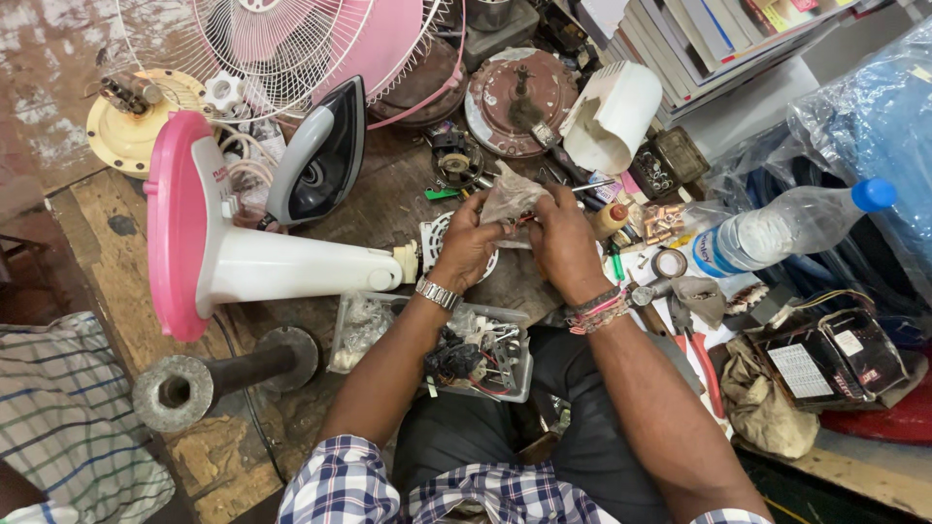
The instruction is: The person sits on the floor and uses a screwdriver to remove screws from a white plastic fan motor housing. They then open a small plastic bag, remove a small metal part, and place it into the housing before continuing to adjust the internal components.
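plastic bag (512, 197) of small parts, pinched by both left hand (466, 247) and right hand (565, 243), could tear and spill into the cluttered workbench (388, 204).

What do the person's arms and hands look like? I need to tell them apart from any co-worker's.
Both arms are bare below rolled blue-and-white checked sleeves. The left hand has a silver metal watch at its wrist; the right hand has pink and dark thread bands.

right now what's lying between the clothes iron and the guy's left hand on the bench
In the head view, the white neck of the toppled pink fan stand runs between the iron and the left hand, ending just short of that hand.
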